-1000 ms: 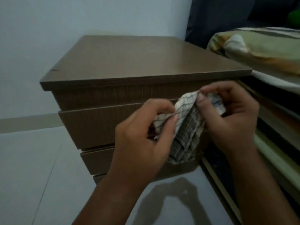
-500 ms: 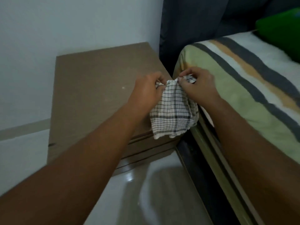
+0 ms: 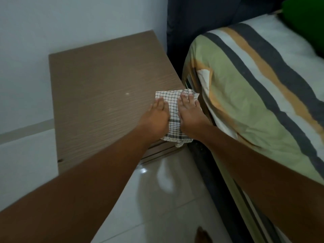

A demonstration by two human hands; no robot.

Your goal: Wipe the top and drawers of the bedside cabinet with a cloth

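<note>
Pale walls and a glossy tiled floor (image 3: 175, 216) framed the brown bedside cabinet (image 3: 98, 95), which stood just beside a bed (image 3: 254, 95) dressed in striped green, orange and grey bedding. On the cabinet top, at its front corner nearest the bed, lay the checked cloth (image 3: 172, 109), its near edge drooping over the front above the drawers (image 3: 157, 151).

Trouble looked likeliest at that corner: with part of the cloth overhanging, a sweep toward the bed could drag it off the edge or into the gap by the mattress, and the small pale speck (image 3: 127, 93) farther in could be missed.

Both forearms reached forward from the lower corners of the view, palms down. The left hand (image 3: 155, 118) lay flat on the cloth's left side, fingers extended and close together; the right hand (image 3: 190, 116) pressed the right side likewise, fingers slightly spread. Neither hand was closed around the cloth; each simply pinned it against the wood.
</note>
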